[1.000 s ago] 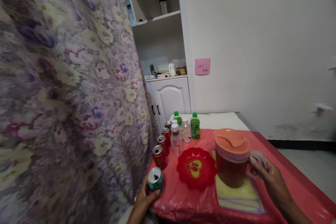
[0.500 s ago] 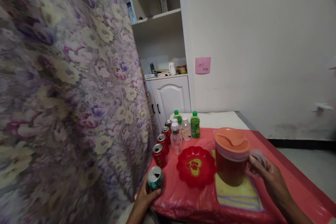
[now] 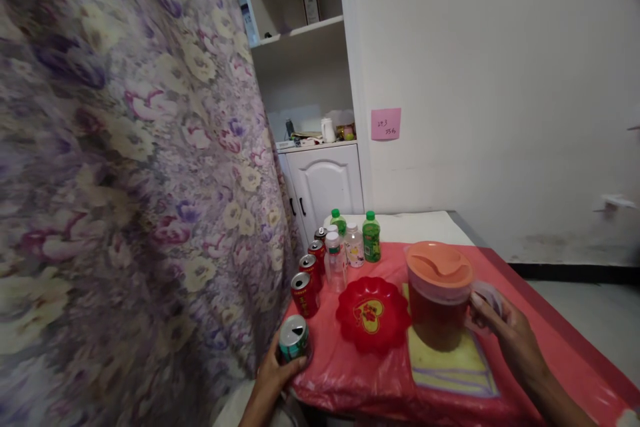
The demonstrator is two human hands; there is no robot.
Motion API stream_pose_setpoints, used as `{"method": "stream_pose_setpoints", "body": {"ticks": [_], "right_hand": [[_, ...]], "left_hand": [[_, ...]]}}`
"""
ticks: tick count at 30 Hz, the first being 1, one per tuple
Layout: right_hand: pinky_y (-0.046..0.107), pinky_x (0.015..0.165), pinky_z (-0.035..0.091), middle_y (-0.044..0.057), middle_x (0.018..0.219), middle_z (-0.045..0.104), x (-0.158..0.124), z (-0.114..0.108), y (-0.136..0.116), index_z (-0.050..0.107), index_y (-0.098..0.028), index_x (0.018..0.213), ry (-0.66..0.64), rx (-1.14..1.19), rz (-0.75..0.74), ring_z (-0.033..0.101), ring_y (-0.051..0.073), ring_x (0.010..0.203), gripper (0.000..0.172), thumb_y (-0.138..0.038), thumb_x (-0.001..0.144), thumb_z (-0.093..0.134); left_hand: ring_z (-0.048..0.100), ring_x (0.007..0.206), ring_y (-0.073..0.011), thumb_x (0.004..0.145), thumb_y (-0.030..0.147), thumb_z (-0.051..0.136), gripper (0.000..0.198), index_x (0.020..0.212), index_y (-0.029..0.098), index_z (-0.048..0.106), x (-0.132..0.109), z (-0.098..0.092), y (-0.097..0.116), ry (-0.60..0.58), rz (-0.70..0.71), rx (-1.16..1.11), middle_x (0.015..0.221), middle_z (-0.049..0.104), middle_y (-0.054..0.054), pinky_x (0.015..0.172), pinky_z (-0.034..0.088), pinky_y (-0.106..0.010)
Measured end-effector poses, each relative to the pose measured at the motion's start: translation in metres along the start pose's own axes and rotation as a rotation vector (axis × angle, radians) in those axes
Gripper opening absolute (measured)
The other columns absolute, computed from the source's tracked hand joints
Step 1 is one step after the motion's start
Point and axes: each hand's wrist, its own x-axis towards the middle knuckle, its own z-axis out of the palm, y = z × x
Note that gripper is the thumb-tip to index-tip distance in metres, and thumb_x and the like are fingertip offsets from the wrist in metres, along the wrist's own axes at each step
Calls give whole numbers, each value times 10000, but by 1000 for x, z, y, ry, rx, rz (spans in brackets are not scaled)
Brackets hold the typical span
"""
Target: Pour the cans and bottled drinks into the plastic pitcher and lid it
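My left hand (image 3: 276, 368) is wrapped round an opened green drink can (image 3: 295, 340) at the table's near left corner. At the right, my right hand (image 3: 500, 328) grips the clear handle of a pitcher (image 3: 437, 313) with an orange lid (image 3: 441, 264) and dark liquid inside. The pitcher is upright over a folded yellow cloth (image 3: 450, 370); whether its base touches the cloth I cannot tell. Between my hands lies a red scalloped plate (image 3: 350, 323) with a yellow heart print. Beyond the green can, several opened cans, including a red can (image 3: 306, 297), stand in a row.
Behind the plate stand a clear empty bottle (image 3: 336, 267), a bottle with a printed label (image 3: 355, 247) and a green bottle (image 3: 371, 238). A red cover (image 3: 530, 320) lies over the table. A floral curtain (image 3: 200, 213) hangs close on the left.
The pitcher and my right hand have shifted very slightly left. My left hand keeps its hold on the green can, almost unmoved.
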Motion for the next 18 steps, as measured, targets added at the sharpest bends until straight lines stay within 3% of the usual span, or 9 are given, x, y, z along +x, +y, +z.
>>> {"method": "stream_pose_setpoints", "body": {"ticks": [5, 11, 18], "right_hand": [[252, 575, 462, -23, 656, 575, 0, 2, -3, 639, -204, 825, 11, 22, 6, 503, 146, 624, 397, -585, 767, 738], [263, 563, 482, -15, 654, 582, 2, 4, -2, 674, -185, 895, 24, 29, -17, 514, 152, 617, 418, -574, 758, 747], [244, 566, 483, -6, 687, 617, 4, 6, 0, 663, -191, 864, 31, 18, -37, 537, 151, 639, 410, -584, 772, 734]], "left_hand": [[642, 1235, -379, 450, 447, 931, 878, 1242, 203, 642, -14, 2, 15, -1, 66, -26, 1215, 760, -93, 1117, 458, -478], [615, 1260, -410, 429, 482, 927, 953, 1288, 203, 624, -13, 6, 22, -65, 107, 28, 1229, 757, -114, 1128, 437, -500], [601, 1278, -410, 403, 525, 926, 994, 1288, 190, 620, -11, 39, 52, -116, 126, -70, 1303, 719, -136, 1129, 437, -497]]}}
